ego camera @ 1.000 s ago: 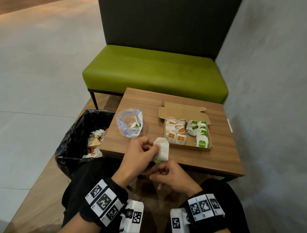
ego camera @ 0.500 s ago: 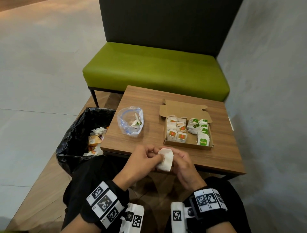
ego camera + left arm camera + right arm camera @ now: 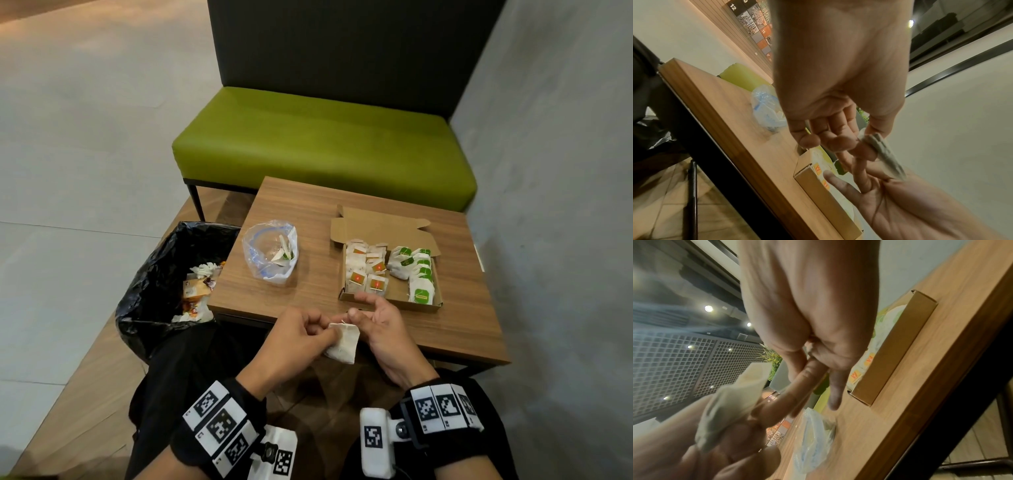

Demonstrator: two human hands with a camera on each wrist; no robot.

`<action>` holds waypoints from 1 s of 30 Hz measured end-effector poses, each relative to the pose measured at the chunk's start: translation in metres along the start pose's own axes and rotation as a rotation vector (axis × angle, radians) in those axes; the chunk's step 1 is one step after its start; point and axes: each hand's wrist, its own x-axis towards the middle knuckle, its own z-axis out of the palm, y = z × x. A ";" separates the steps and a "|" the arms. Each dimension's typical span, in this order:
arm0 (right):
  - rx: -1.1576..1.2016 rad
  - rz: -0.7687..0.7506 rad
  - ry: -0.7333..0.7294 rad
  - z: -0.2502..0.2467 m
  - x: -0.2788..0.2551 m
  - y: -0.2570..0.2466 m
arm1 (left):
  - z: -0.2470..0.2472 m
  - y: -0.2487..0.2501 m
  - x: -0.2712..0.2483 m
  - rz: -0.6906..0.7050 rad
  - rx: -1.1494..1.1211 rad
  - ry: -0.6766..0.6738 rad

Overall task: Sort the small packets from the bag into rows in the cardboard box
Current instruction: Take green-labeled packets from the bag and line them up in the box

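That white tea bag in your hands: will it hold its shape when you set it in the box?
Probably floppy: the tea bag sags and creases under the left hand pinch. Likely very light. Its thin string could snag fingers.

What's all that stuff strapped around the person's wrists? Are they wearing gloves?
No gloves: the left hand and right hand are bare. Each wrist wears a black band carrying white tiles printed with black square codes. A small white camera block with its own printed code hangs below each wrist. The sleeves are black.
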 end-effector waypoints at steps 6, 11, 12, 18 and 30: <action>-0.191 -0.060 0.024 -0.004 -0.002 -0.004 | 0.000 -0.003 0.000 0.023 0.014 -0.021; -0.305 -0.117 0.080 -0.003 0.000 -0.006 | 0.003 -0.006 0.001 0.008 0.005 -0.035; -0.292 -0.116 0.069 -0.002 -0.001 -0.008 | 0.003 -0.006 0.001 0.003 0.001 -0.042; -0.151 -0.189 0.038 0.003 -0.008 -0.019 | 0.003 -0.007 0.005 -0.006 -0.001 -0.035; -0.275 -0.350 -0.249 -0.010 -0.024 -0.022 | -0.001 -0.009 0.010 -0.102 -0.155 -0.065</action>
